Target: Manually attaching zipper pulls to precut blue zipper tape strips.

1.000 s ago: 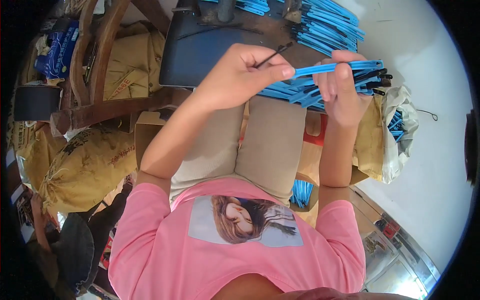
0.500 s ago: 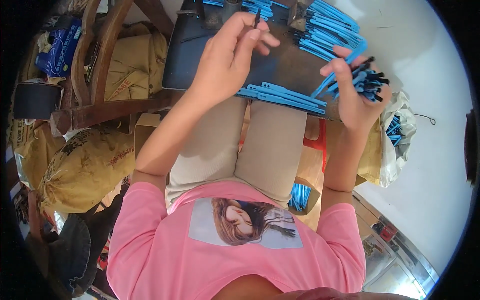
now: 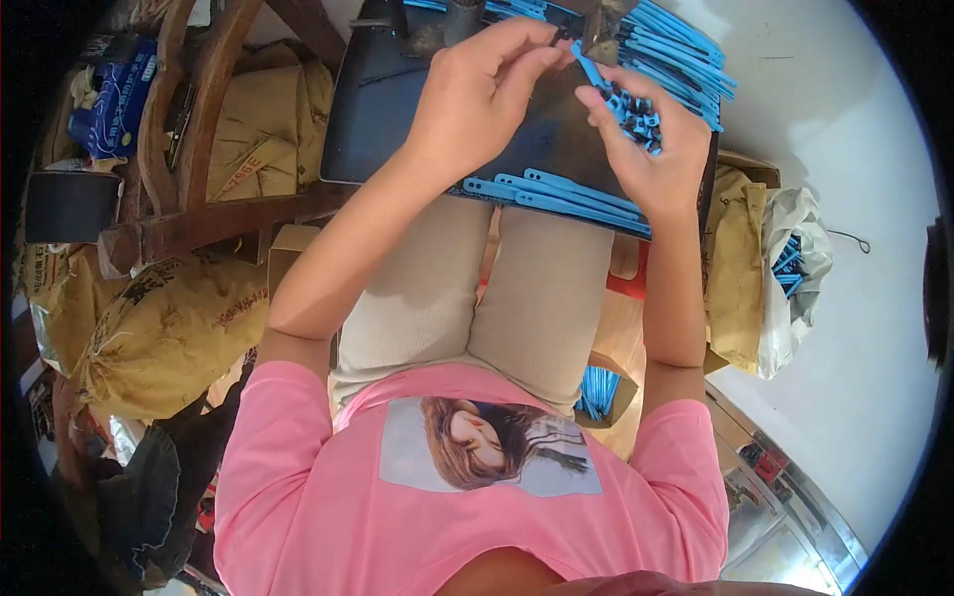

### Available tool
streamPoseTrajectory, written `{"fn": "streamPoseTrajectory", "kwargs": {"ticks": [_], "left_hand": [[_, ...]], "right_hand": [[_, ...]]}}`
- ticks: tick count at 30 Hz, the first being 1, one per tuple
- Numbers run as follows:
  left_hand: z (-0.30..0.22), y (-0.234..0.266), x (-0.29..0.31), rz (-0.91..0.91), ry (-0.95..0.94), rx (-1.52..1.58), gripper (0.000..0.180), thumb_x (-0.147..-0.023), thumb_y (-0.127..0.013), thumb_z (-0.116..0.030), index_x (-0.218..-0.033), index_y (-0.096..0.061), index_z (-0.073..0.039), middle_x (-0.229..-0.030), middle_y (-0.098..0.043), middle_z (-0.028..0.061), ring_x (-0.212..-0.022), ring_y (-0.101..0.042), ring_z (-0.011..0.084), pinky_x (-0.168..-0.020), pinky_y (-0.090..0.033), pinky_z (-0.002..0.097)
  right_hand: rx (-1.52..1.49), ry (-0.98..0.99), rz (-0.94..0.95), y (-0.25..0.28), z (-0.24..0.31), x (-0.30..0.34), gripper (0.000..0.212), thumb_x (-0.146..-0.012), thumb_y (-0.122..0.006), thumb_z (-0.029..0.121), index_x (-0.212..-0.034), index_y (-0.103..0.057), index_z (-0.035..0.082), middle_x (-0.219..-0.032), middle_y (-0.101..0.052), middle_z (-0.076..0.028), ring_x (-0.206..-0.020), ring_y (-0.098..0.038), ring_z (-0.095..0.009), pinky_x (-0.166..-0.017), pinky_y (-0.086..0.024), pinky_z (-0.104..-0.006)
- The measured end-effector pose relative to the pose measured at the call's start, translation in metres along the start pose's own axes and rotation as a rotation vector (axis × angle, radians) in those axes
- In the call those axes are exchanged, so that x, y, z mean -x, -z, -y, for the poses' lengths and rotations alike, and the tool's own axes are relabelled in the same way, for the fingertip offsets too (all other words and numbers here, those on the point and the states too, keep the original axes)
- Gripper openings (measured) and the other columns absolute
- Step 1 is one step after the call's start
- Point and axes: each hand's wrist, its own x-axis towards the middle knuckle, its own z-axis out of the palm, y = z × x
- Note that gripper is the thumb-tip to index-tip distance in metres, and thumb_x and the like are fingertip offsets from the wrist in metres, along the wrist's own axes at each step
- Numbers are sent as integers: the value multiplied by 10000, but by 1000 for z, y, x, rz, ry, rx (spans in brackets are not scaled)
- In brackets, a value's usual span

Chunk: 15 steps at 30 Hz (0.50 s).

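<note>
My right hand (image 3: 668,164) is closed round a bundle of narrow blue strips with black ends (image 3: 636,121). One blue strip (image 3: 588,68) sticks out of its fingers toward my left hand (image 3: 467,104). The left thumb and forefinger are pinched on a small black piece (image 3: 560,40), right by that strip's tip; whether the two touch cannot be made out. Just beyond the fingertips stands a worn metal block (image 3: 602,30). Along the near edge of the dark table (image 3: 397,124) lie several flat blue strips with holes (image 3: 556,194).
More blue strips (image 3: 676,55) are heaped at the far right of the table. A metal post (image 3: 463,22) rises at the back. To the right hangs a white bag (image 3: 805,263) with blue pieces; a cardboard box (image 3: 621,402) below holds more. A wooden frame (image 3: 159,228) stands left.
My right hand has swung left and inward with its bundle, bringing one strip up to the left fingertips. The left hand has shifted slightly right with the black piece.
</note>
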Motion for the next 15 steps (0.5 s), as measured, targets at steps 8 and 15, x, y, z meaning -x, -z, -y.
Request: {"fn": "streamPoseTrajectory", "kwargs": {"ticks": [8, 15], "left_hand": [[-2, -6, 0, -47, -44, -48, 133, -915, -582, -83, -1010, -620, 3, -862, -698, 86, -788, -639, 134, -679, -504, 238], [-5, -9, -1, -46, -50, -119, 120, -895, -588, -69, -986, -637, -9, -858, -701, 129, -838, -702, 241, -687, -544, 279]], "right_hand": [[17, 69, -44, -3, -7, -1, 216, -787, -770, 117, -943, -669, 7, -790, -701, -49, -633, -640, -77, -599, -484, -202], [-12, 22, -48, -1, -6, -1, 216, -784, -774, 125, -930, -670, 4, -773, -688, -42, -627, -624, -78, -602, -481, -205]]}}
